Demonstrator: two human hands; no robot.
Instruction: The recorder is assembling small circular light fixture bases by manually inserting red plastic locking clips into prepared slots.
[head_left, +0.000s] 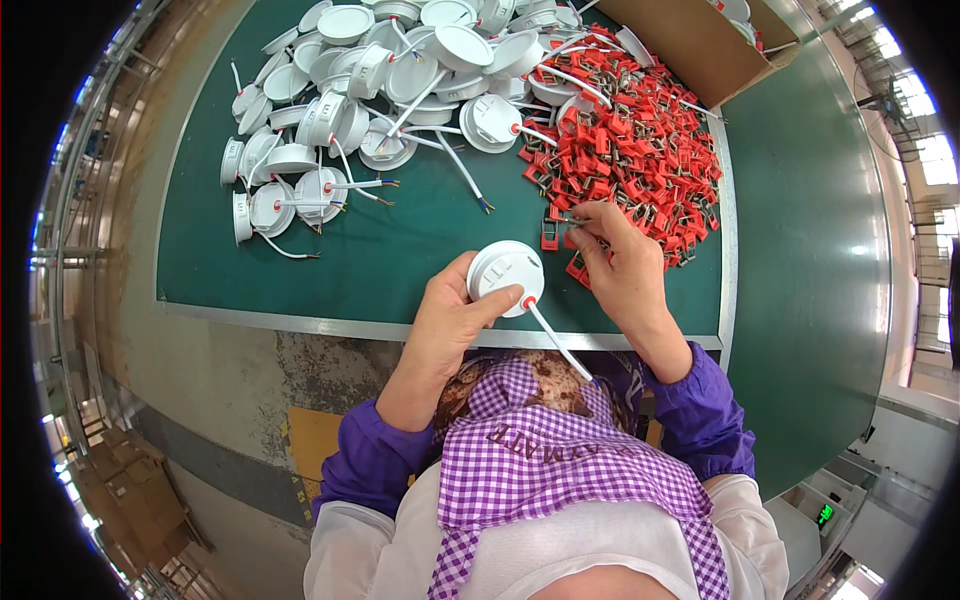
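Note:
My left hand (pixel 450 312) is closed on the rim of a round white lamp housing (pixel 505 268), its thumb lying over the face. From a red grommet on that housing a white cable (pixel 558 340) runs down toward my apron. My right hand (pixel 628 268) pinches a small red clip with a metal spring (pixel 550 236) at the near left edge of a heap of red clips (pixel 640 140). The fingertips grip its metal part. A few loose red clips lie just below those fingers.
Many white lamp housings (pixel 345 70) with cables are piled across the far left of the green table (pixel 390 265). An open cardboard box (pixel 700 50) stands at the far right. A metal strip edges the table, and another green surface (pixel 810 250) adjoins on the right.

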